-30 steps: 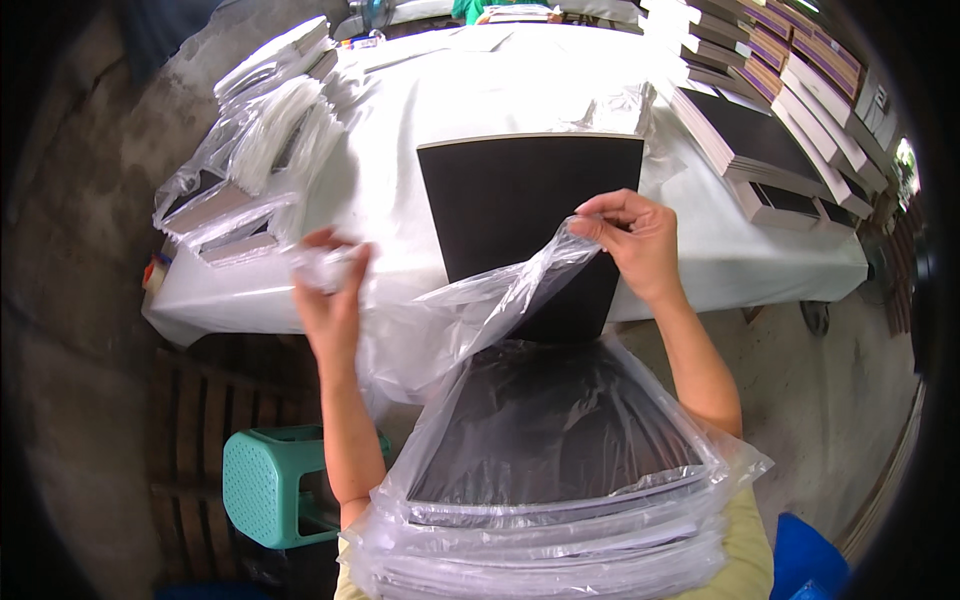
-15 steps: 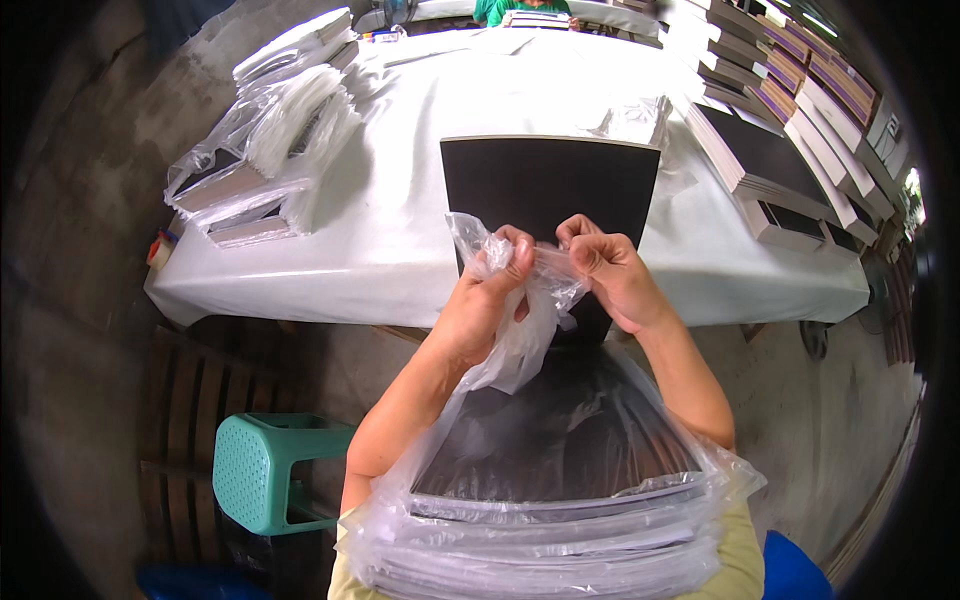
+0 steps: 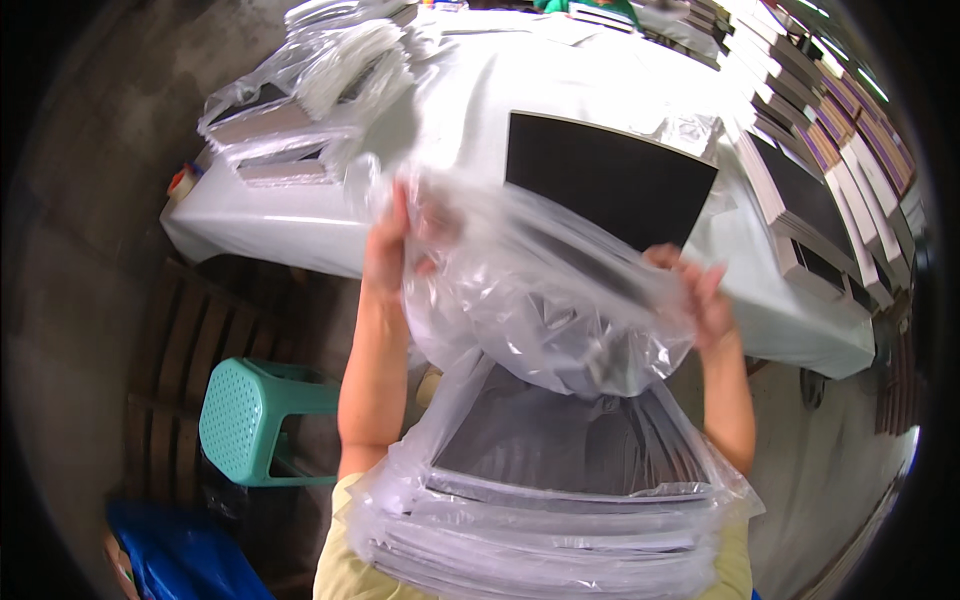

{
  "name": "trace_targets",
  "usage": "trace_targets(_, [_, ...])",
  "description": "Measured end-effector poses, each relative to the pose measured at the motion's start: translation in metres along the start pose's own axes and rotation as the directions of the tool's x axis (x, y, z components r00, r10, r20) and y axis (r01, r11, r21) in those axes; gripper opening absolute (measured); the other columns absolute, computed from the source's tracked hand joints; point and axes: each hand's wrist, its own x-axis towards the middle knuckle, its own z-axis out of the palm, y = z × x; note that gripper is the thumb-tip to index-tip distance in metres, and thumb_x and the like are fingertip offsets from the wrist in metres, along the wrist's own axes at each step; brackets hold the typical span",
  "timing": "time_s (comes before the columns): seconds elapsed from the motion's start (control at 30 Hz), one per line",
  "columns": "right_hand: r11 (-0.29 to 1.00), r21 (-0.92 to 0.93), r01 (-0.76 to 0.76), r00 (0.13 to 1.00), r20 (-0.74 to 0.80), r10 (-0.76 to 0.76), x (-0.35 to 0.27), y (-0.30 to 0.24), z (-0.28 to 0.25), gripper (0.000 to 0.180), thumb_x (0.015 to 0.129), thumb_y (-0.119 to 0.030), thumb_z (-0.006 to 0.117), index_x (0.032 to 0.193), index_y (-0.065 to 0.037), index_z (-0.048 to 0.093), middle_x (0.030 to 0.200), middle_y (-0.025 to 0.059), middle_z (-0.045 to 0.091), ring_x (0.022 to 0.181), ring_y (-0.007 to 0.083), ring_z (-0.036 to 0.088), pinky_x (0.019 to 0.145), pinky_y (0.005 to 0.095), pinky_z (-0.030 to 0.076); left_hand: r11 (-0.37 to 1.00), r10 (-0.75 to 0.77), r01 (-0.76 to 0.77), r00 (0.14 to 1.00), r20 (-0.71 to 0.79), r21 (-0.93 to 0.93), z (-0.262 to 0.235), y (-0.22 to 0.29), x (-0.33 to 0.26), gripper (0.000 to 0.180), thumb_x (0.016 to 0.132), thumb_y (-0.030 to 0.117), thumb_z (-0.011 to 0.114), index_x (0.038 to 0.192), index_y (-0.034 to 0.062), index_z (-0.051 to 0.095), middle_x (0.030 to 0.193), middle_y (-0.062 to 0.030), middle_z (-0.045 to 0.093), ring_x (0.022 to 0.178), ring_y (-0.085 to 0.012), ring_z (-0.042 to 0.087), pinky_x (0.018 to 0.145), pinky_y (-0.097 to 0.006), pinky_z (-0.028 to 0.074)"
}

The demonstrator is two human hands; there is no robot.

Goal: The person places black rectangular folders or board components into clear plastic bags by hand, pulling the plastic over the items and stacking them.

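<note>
A clear plastic bag (image 3: 545, 310) is stretched wide between my hands, its mouth spread apart. My left hand (image 3: 398, 238) grips the bag's left edge, fingers closed on the film. At the other edge, my right hand (image 3: 700, 295) is closed on the film too, somewhat blurred. Behind the bag, a black flat panel (image 3: 610, 180) with a thin pale edge lies on the white-covered table; the bag hides its lower left part. Close against my body rests a stack of plastic-wrapped flat black items (image 3: 570, 445), with several layers of film showing at its near side.
The table (image 3: 270, 225) carries a pile of bagged items (image 3: 280, 125) at left and stacks of black-topped boards (image 3: 805, 185) at right. A green stool (image 3: 235, 420) stands at lower left, near a blue sheet (image 3: 185, 550). A person in green (image 3: 610, 10) is at the far end.
My hands have moved apart, from pinching the bunched film close together to spreading the bag wide. The view has also shifted and tilted.
</note>
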Motion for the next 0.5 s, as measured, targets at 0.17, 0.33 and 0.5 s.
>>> trace_targets(0.17, [0.97, 0.238, -0.046, 0.993, 0.116, 0.019, -0.026, 0.011, -0.007, 0.061, 0.074, -0.045, 0.056, 0.121, -0.007, 0.044, 0.098, 0.0128, 0.06, 0.068, 0.0125, 0.056, 0.06, 0.0262, 0.045, 0.932, -0.362, 0.354, 0.894, 0.265, 0.077, 0.038, -0.04, 0.026, 0.064, 0.078, 0.053, 0.051, 0.12, 0.0045, 0.044, 0.101, -0.0129, 0.057, 0.087, -0.0222, 0.057, 0.073, -0.035, 0.047])
trace_targets(0.33, [0.971, 0.238, -0.02, 0.996, -0.08, 0.04, -0.029, 0.005, -0.021, 0.059, 0.073, -0.037, 0.058, 0.121, -0.006, 0.044, 0.095, 0.0116, 0.06, 0.069, 0.0119, 0.056, 0.063, 0.0253, 0.045, 0.885, -0.405, 0.367, 0.911, 0.085, 0.286, 0.013, -0.054, -0.002, 0.075, 0.065, 0.037, 0.072, 0.121, -0.0018, 0.041, 0.107, -0.0147, 0.054, 0.101, -0.0215, 0.051, 0.084, -0.034, 0.042])
trace_targets(0.5, [0.974, 0.219, -0.06, 0.997, -0.039, 0.07, -0.023, 0.025, -0.013, 0.057, 0.072, -0.029, 0.06, 0.121, -0.005, 0.043, 0.093, 0.0105, 0.06, 0.071, 0.0113, 0.056, 0.066, 0.0244, 0.044, 0.943, -0.305, 0.333, 0.867, 0.395, -0.001, 0.004, -0.054, -0.005, 0.079, 0.06, 0.021, 0.08, 0.122, -0.0063, 0.039, 0.107, -0.0166, 0.055, 0.102, -0.0208, 0.05, 0.086, -0.034, 0.041])
